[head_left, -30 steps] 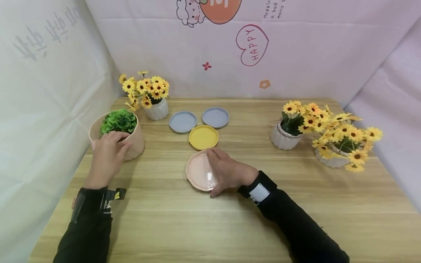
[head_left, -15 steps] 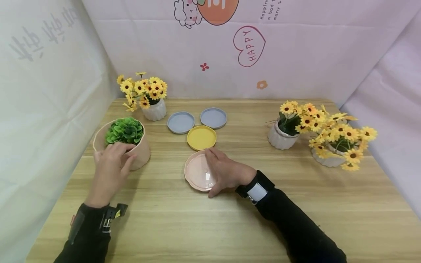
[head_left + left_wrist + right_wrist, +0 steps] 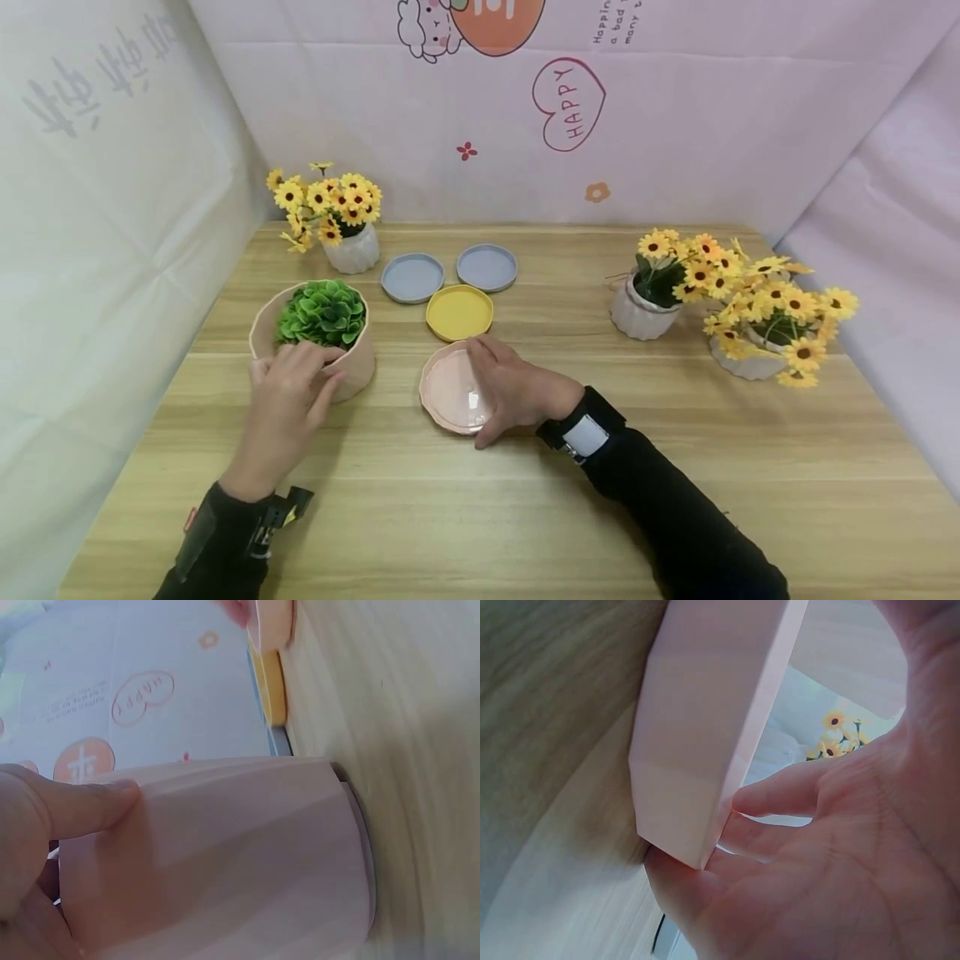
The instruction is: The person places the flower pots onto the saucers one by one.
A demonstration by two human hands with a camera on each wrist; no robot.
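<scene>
Pink pot (image 3: 225, 855): left, probably light, stiff; take the near rim, where your left hand (image 3: 283, 404) pinches, inner side hard to see.
Pink dish (image 3: 450, 390): centre, likely slippery; your right hand (image 3: 521, 392) grips its right edge.

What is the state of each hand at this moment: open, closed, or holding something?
Left hand: holding the tall, round, pale pink pot with green leaves.
Right hand: holding the shallow, glossy, pale pink round dish.

A printed white cloth (image 3: 690, 125) is hanging behind the wood-grain desk (image 3: 495, 517), while pale sheets (image 3: 105, 267) are flanking it on both sides.
</scene>
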